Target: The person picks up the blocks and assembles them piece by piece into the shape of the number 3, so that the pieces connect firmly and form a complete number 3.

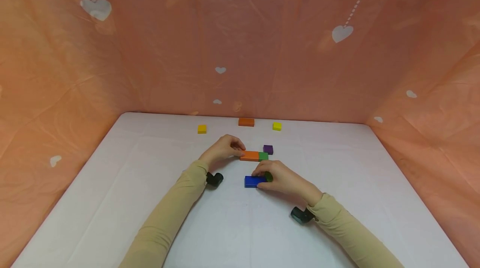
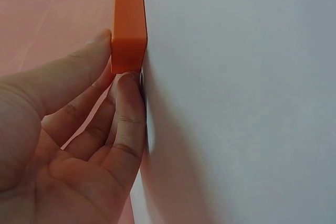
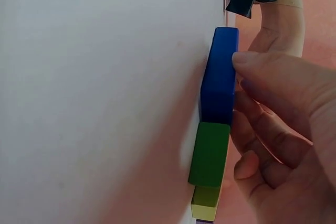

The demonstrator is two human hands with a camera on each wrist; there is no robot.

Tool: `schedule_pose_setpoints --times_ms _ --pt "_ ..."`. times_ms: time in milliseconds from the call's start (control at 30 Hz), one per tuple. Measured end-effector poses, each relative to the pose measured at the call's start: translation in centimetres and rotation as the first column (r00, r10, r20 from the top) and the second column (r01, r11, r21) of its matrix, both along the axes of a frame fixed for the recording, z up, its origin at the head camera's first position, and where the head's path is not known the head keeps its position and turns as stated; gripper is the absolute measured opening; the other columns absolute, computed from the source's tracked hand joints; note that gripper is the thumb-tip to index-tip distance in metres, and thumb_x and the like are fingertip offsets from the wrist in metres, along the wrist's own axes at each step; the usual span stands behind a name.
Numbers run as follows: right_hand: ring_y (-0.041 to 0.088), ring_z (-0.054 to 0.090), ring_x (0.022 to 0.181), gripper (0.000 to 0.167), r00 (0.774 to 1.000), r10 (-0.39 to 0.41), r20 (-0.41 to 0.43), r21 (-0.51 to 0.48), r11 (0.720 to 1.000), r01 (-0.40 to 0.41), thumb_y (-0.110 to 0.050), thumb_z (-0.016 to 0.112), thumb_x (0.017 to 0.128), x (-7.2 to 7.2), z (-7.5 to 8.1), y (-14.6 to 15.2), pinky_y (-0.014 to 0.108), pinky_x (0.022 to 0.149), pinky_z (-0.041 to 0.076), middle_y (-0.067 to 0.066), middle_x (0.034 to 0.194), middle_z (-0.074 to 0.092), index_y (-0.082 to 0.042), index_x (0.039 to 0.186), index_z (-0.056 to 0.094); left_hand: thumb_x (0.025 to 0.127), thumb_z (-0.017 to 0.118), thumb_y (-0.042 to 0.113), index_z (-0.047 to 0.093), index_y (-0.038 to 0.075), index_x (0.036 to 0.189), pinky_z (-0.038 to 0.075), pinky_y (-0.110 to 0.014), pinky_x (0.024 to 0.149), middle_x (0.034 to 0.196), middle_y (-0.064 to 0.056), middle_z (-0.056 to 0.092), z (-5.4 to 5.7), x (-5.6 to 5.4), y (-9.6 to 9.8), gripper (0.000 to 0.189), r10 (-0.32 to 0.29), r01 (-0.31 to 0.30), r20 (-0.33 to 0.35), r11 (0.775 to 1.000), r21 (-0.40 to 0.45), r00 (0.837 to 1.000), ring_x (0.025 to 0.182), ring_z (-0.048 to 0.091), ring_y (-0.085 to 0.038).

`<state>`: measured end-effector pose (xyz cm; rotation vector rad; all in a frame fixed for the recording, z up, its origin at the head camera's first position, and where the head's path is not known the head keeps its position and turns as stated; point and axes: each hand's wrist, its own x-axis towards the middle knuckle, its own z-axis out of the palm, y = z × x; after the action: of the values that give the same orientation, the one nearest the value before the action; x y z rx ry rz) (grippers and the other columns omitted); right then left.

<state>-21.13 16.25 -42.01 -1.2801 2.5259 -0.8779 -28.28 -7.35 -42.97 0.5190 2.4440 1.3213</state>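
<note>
My left hand [image 1: 224,149] pinches the left end of a flat orange block [image 1: 249,156]. In the left wrist view, thumb and fingertips are at that block's end [image 2: 130,51]. A small green block [image 1: 263,156] adjoins its right end. Nearer to me, my right hand [image 1: 281,179] grips a blue rectangular block [image 1: 254,181] between thumb and fingers. In the right wrist view, a dark green block [image 3: 210,155] lines up with the end of the blue block [image 3: 219,77]. The fingers largely hide this green piece in the head view.
A small purple block [image 1: 268,149] lies just behind the green one. Farther back are a darker orange block [image 1: 246,122] and two yellow blocks, one left [image 1: 202,129] and one right [image 1: 277,126]. The white table [image 1: 123,176] meets an orange curtain [image 1: 243,51] with hearts.
</note>
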Motion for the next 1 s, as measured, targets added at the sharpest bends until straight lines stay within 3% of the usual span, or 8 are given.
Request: schedule_pose_setpoints --times_ms 1000 --pt "0.01 0.059 0.098 0.024 0.999 -0.027 0.028 -0.009 1.0 0.028 -0.015 0.075 0.084 -0.17 -0.31 -0.02 0.03 0.088 0.048 -0.003 0.104 0.065 -0.009 0.107 0.071 0.087 0.071 0.011 0.07 0.003 0.101 0.047 -0.03 0.082 0.089 -0.003 0.066 0.15 -0.02 0.11 0.016 0.005 -0.005 -0.012 1.0 -0.022 1.0 0.085 0.058 -0.017"
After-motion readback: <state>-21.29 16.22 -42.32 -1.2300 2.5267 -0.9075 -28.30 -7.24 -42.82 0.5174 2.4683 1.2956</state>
